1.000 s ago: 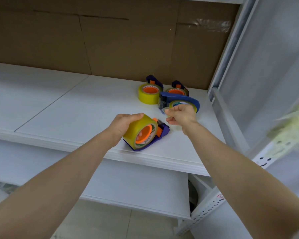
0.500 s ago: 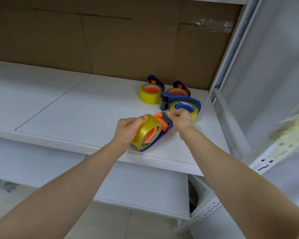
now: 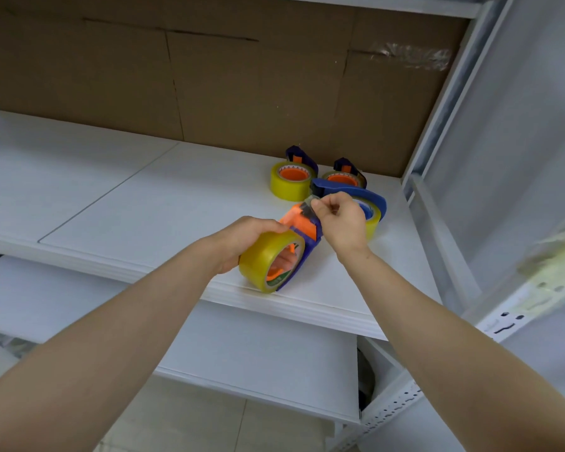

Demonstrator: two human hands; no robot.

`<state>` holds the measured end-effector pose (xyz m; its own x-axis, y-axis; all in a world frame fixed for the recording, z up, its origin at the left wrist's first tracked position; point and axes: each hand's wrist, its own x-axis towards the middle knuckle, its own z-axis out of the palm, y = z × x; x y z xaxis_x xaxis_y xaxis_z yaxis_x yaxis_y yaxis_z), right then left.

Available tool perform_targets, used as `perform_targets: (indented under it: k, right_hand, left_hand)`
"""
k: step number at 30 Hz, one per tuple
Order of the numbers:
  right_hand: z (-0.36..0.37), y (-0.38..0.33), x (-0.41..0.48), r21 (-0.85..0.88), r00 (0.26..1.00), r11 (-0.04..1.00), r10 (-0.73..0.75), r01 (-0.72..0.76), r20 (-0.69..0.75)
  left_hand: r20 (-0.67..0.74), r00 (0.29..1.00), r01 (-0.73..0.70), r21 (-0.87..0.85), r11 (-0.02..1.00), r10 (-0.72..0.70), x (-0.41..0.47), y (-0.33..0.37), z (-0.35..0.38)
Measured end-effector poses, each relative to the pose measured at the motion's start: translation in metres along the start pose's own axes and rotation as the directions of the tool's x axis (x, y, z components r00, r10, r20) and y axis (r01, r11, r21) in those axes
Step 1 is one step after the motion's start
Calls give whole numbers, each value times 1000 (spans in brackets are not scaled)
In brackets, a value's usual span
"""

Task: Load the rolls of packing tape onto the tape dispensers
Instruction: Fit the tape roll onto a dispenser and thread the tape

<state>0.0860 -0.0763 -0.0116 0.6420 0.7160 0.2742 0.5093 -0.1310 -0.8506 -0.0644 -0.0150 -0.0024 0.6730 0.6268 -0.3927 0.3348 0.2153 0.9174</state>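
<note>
Your left hand [image 3: 248,238] is clamped round the roll [image 3: 268,259] to keep the dispenser [image 3: 302,234] steady near the shelf [image 3: 177,203] edge, so your right hand [image 3: 341,223] fingertips can pinch the tape end [image 3: 310,201] over the cutter.

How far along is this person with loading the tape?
Three loaded dispensers already sit at the back of the shelf. The left hand holds a fourth roll in its dispenser, while the right hand pulls the tape end over the orange cutter. No loose rolls are visible.
</note>
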Motion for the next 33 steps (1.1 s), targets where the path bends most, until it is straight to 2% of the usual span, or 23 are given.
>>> perform_targets:
  k: [3,5,10,17,22,27,33]
  right_hand:
    - [-9,-8,5,-81,999,996,-40,39,-3]
    - [-15,-14,10,-126,998,992,-24,31,50]
    - [-25,-21,25,-161,956,971,208,-176,206]
    - [-26,-23,34,-292,912,922,328,-253,247]
    - [-19,-17,38,-425,943,893,256,-148,210]
    - [-15,-14,35,-559,957,827,209,-64,200]
    - [-12,-9,26,-608,976,794,127,7,177]
  left_hand:
    - [-72,997,-27,-9,1000,27,0,-3,2]
    - [-127,991,-33,2,999,33,0,-4,5]
    - [-219,973,-63,46,997,72,-5,-1,16]
    - [-337,939,-34,108,994,69,-5,2,24]
    - [-304,951,-28,98,995,57,-8,3,28]
    - [-333,942,4,102,995,31,-4,2,27]
    - [-269,962,-9,109,994,38,-5,4,26]
